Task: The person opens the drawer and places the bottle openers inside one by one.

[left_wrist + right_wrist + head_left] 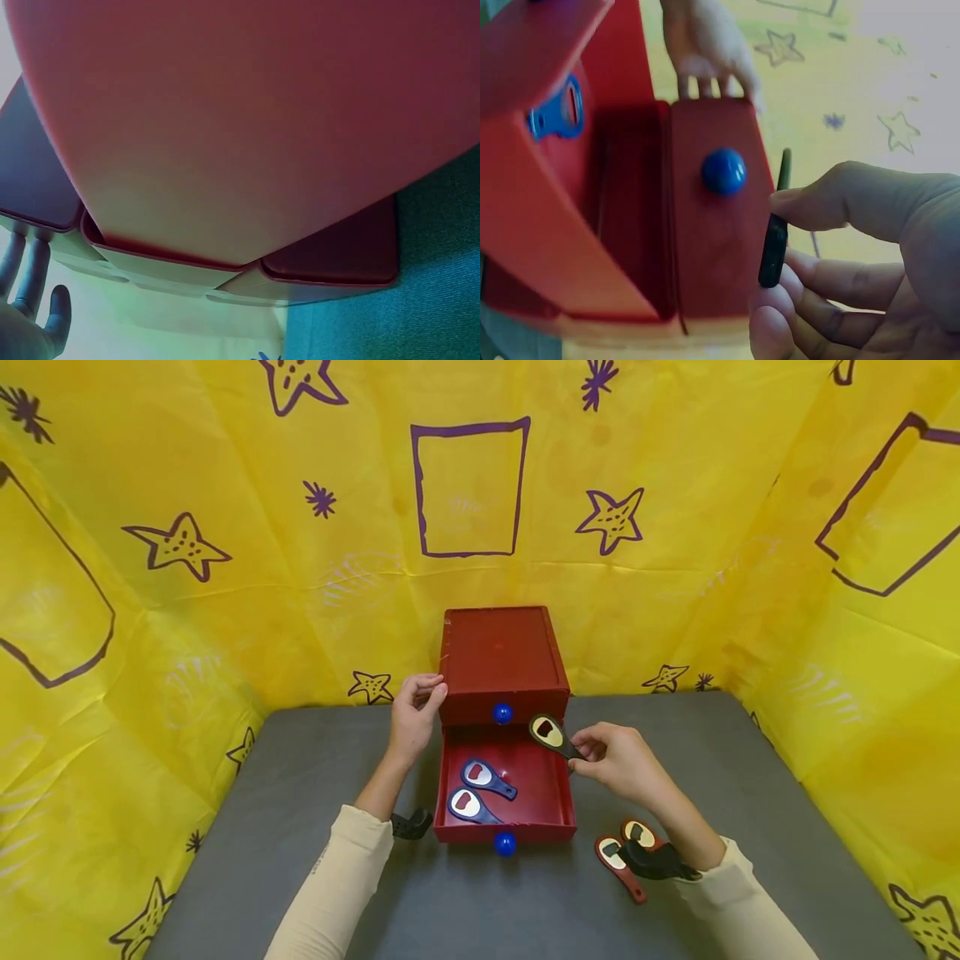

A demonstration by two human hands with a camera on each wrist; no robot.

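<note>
My right hand (622,764) pinches a black bottle opener (558,741) by its handle end, between thumb and fingers. Its pale oval head reaches over the right rim of the pulled-out lower drawer (543,797). In the right wrist view the bottle opener (775,251) shows edge-on beside the closed upper drawer. My left hand (412,718) touches the left side of the red cabinet (498,647) with its fingertips; those fingers (34,274) look straight in the left wrist view. Inside the lower drawer lie two blue bottle openers (498,784), side by side.
Two red bottle openers (627,878) lie on the grey table (300,860) to the right of the drawer, partly behind my right wrist strap (660,862). Blue round knobs (505,844) stick out from both drawer fronts. Yellow patterned cloth (360,527) hangs behind and at both sides.
</note>
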